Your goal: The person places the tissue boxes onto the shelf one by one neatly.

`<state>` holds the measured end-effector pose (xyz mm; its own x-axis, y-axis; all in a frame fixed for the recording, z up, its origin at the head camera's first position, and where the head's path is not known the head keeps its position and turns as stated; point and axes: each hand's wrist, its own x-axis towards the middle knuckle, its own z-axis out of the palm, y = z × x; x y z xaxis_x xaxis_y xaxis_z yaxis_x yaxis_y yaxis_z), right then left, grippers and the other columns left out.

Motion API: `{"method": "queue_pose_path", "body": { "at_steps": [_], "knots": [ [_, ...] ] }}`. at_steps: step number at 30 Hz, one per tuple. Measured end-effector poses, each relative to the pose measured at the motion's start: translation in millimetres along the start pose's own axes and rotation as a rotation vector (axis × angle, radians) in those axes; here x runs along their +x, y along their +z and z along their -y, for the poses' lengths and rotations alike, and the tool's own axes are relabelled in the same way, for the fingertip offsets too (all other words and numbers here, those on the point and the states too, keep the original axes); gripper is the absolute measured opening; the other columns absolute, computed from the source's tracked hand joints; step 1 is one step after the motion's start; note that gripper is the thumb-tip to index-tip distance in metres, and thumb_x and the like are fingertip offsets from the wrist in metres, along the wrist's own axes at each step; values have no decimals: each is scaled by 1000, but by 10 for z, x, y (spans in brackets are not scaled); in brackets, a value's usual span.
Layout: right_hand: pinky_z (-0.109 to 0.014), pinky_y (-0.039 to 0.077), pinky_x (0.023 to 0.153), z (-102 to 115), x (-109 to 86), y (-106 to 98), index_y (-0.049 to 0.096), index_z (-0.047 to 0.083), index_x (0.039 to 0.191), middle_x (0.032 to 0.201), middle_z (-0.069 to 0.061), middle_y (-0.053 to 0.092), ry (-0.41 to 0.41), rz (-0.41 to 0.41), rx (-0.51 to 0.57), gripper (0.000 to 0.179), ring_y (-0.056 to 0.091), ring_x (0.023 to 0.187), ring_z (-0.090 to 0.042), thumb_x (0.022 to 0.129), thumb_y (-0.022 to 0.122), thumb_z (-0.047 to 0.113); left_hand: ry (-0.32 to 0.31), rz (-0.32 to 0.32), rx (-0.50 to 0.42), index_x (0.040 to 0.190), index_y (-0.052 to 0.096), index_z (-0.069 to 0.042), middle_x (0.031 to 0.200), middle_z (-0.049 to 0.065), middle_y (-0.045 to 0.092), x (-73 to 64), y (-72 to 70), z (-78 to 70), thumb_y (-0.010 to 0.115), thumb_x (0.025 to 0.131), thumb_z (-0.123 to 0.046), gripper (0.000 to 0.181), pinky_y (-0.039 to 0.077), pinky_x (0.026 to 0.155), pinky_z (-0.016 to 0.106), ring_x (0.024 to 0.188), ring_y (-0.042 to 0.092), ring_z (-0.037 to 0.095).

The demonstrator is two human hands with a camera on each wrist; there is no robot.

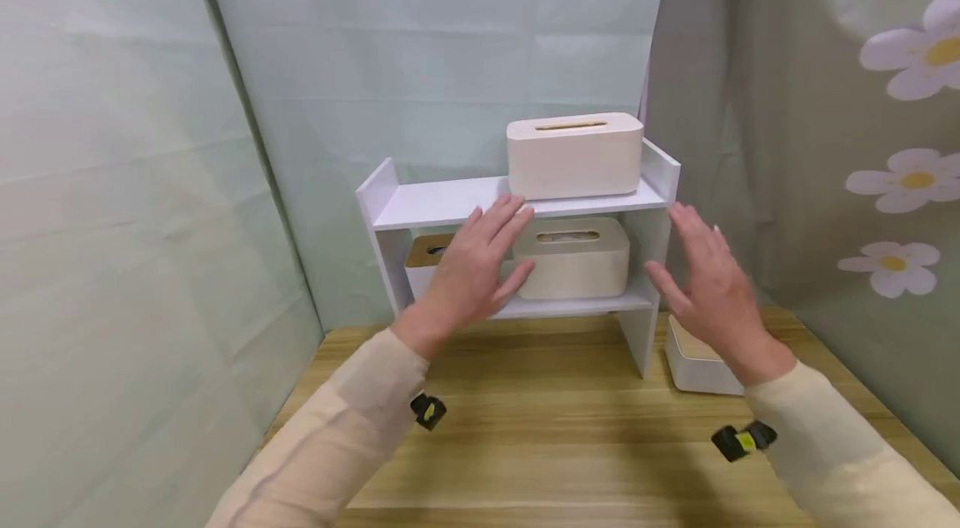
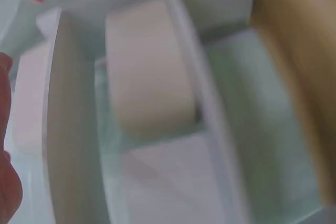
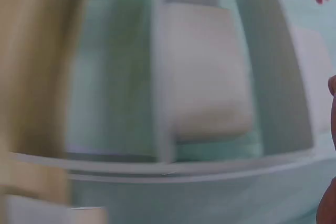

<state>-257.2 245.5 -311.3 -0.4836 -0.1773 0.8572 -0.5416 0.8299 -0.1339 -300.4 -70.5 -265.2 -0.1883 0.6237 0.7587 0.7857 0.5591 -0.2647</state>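
In the head view my left hand (image 1: 480,261) reaches up before the white two-tier shelf (image 1: 442,199), fingers extended and holding nothing. My right hand (image 1: 708,282) is raised off the shelf's right end, fingers straight and thumb spread. A white tissue box (image 1: 573,161) with a slot in its lid stands on the upper tier at the right. Below it a cream tissue box (image 1: 577,266) sits on the lower tier between the two hands. Beside that, a white tissue box with a brown lid (image 1: 427,253) is partly hidden by my left hand.
Another white box with a wood-tone lid (image 1: 697,361) stands on the wooden table (image 1: 525,428) right of the shelf, partly behind my right wrist. Pale curtains (image 1: 450,53) hang close behind and at the left; a flower-printed curtain (image 1: 810,178) hangs at the right.
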Motion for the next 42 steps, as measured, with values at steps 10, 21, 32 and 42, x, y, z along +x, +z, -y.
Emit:
{"method": "queue_pose_path", "body": {
  "at_steps": [10, 21, 32, 42],
  "knots": [
    [-65, 37, 88, -403, -1097, -65, 28, 7, 151, 149, -24, 33, 337, 264, 68, 70, 54, 103, -46, 94, 63, 27, 135, 63, -194, 133, 52, 1, 133, 14, 55, -755, 486, -804, 68, 86, -29, 58, 37, 106, 37, 128, 48, 26],
    [-72, 22, 97, -968, -1369, -39, 27, -4, 147, 147, -35, 26, 414, 405, 50, 74, 26, 130, -57, 95, 60, 37, 22, 399, -181, 144, 41, -8, 148, 7, 39, -816, 1230, -1386, 55, 95, -45, 63, 24, 113, 32, 141, 30, 19],
    [-70, 17, 102, -1334, -1371, -22, 22, -9, 147, 147, -38, 21, 439, 493, 29, 80, 18, 134, -57, 96, 55, 42, -31, 646, -110, 153, 25, -14, 158, 0, 21, -548, 1604, -1689, 46, 96, -53, 72, 18, 114, 26, 145, 16, 14],
    [-72, 17, 100, -1478, -1361, -2, 21, -13, 146, 149, -37, 16, 472, 637, 18, 87, 16, 133, -58, 95, 52, 50, -80, 723, -125, 155, 19, -20, 160, -2, 15, -506, 1789, -1871, 46, 95, -56, 75, 19, 114, 29, 146, 10, 14]
  ]
}}
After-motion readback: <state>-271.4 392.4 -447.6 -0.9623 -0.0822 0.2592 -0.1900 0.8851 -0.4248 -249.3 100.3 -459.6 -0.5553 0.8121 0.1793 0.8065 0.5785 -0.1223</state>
